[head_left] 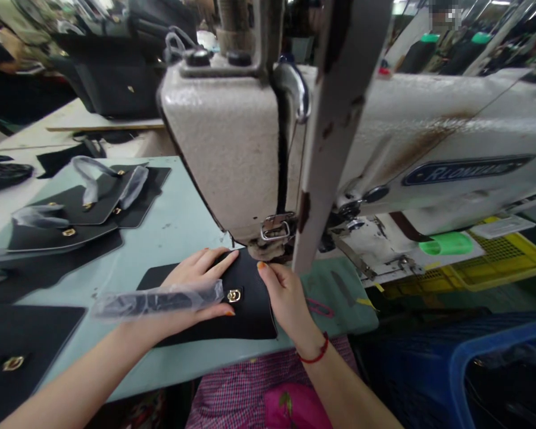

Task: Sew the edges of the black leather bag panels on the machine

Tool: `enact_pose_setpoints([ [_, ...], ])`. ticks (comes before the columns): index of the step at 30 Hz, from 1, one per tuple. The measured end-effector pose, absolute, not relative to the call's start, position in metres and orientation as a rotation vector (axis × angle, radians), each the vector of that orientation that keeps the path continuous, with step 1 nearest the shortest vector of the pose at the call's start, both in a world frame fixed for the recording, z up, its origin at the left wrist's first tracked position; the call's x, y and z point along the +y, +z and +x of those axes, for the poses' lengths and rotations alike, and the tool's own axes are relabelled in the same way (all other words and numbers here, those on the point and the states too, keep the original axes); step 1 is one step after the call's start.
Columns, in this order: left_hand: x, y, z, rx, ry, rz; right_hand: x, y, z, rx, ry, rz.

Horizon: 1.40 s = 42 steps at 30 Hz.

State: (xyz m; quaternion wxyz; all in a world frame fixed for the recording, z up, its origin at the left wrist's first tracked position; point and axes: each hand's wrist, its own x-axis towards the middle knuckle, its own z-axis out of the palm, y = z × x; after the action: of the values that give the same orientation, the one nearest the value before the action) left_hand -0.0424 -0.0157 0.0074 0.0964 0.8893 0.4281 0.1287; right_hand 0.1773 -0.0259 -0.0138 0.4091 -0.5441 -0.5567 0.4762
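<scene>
A black leather panel [254,319] lies on the pale green table, its far edge under the head of the sewing machine [223,143]. My left hand [194,271] rests flat on it with the fingers stretched out. A strap wrapped in clear plastic [156,301] crosses the back of that hand and joins the panel at a gold buckle [234,296]. My right hand [288,301] pinches the panel's right edge between thumb and fingers, just below the presser foot [268,250]. The needle's contact with the leather is hidden.
Several similar black panels [84,202] with wrapped straps lie at the left. Small scissors [343,289] and a pink loop [320,307] lie right of my hand. A blue bin [455,363] stands at lower right, a yellow crate [509,256] behind it. A black bag [111,65] stands at the back.
</scene>
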Motion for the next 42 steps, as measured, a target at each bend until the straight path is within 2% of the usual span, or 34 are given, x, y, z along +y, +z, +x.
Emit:
enact_pose_setpoints([
  [17,-0.039,0.018,-0.025,1.609,0.239,2.639,-0.017,-0.009,0.189,-1.353,1.399,-1.332],
  [26,-0.032,0.017,-0.025,1.641,0.215,2.733,-0.023,0.006,0.201,-1.566,1.320,-1.349],
  [36,-0.027,0.019,-0.026,1.636,0.292,2.770,-0.030,-0.008,0.197,-1.573,1.155,-1.357],
  [42,-0.011,0.016,-0.034,1.605,0.320,2.840,-0.018,-0.003,0.198,-1.623,1.171,-1.317],
])
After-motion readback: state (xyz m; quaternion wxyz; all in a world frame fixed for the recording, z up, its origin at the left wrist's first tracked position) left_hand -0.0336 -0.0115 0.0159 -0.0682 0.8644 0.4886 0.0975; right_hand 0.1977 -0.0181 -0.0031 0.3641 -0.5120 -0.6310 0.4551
